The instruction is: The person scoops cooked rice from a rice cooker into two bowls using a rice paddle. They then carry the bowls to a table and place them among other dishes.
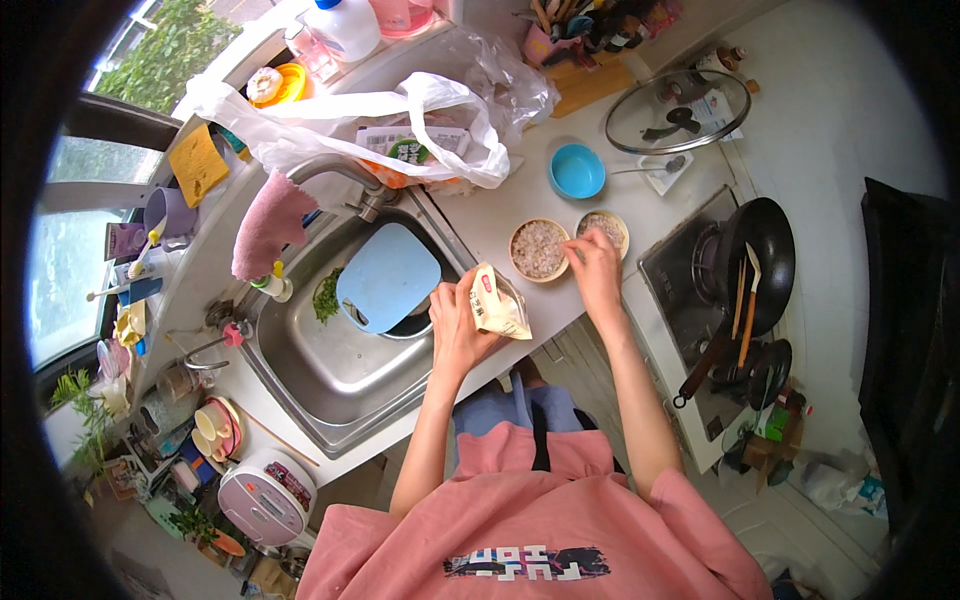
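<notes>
My left hand [459, 330] is closed around a cream printed food pouch [496, 304], held above the counter's front edge beside the sink. My right hand [598, 274] is over the near part of a small bowl of rice-like grain [604, 223], its thumb and fingertips brought together; whether a pinch of something is between them I cannot tell. Just left of those fingertips sits a second, slightly larger bowl of the same pale grain [538, 250]. A blue bowl [577, 172] stands behind the two.
The steel sink [315, 375] holds a light blue cutting board [390, 277] and green leaves [327, 296]. A white plastic bag [300, 116] lies behind it. At right, a black wok [772, 262] with chopsticks and a spatula rests on the stove. A glass lid [679, 112] lies behind the stove.
</notes>
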`<state>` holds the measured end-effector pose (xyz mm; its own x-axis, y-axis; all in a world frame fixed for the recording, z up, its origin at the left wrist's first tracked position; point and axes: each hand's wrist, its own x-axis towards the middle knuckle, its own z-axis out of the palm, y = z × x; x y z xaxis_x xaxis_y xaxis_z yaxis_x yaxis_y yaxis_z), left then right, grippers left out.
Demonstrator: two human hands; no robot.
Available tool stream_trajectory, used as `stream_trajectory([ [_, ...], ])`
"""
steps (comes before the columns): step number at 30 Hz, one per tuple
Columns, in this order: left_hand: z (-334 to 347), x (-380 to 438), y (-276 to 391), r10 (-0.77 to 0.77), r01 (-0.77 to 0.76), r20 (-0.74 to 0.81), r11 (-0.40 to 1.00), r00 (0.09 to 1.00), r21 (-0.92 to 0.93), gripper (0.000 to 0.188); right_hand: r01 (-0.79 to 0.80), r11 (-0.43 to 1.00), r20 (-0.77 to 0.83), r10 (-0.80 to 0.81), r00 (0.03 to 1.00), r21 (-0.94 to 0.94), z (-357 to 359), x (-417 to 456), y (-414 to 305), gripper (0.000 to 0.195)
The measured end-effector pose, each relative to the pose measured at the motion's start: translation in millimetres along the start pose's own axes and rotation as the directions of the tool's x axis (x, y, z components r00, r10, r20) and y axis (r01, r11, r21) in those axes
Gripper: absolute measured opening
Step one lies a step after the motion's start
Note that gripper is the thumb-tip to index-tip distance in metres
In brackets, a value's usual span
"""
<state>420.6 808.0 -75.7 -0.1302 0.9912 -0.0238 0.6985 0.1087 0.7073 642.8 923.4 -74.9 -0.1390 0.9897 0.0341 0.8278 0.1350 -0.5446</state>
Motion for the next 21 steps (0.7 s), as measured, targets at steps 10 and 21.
stream_trajectory([
  [10, 5.4, -1.0, 5.3, 0.018, -0.016, 0.032, 0.999, 0.999, -0.05, 0.101, -0.185, 0.978, -0.025, 0.183, 0.983, -0.099, -38.0, 15.4, 59.0, 0.015],
  [21, 6.3, -2.2, 5.9, 0.012, -0.01, 0.038, 0.999, 0.999, -0.042, 0.103, -0.172, 0.981, 0.038, 0.169, 0.985, 0.087, -36.2, 14.4, 59.0, 0.012],
])
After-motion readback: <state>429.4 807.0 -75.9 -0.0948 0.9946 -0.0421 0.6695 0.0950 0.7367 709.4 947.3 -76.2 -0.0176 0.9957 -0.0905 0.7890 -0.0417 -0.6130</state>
